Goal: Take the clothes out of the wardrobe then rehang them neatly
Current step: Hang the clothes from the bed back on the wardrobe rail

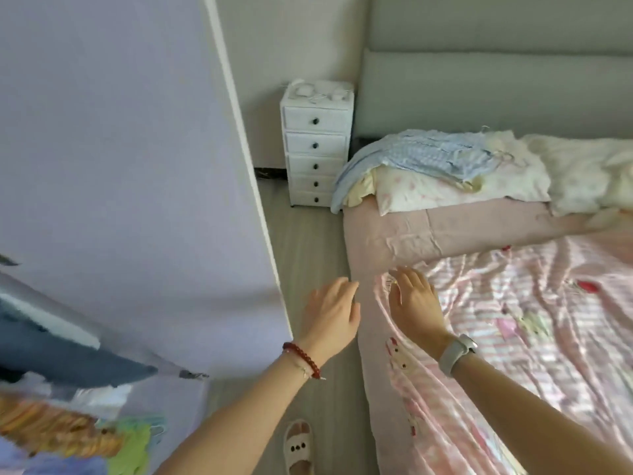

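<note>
Both hands are extended forward, palms down, fingers spread, holding nothing. Left hand [334, 311], with a red bead bracelet [301, 358] at the wrist, hovers over the grey floor gap beside the bed edge. Right hand [416, 303], with a pale grey wrist band [457, 353], rests flat on the pink striped satin quilt [534, 323] near its corner. Lilac wardrobe door [120, 166] stands open at 9 o'clock. Hanging clothes [68, 426], blurred, in blue, orange and green, show at 7 o'clock. Light blue checked garment [421, 156] lies on the pillows at 1 o'clock. White five-drawer cabinet [317, 145] stands at 12 o'clock.
</note>
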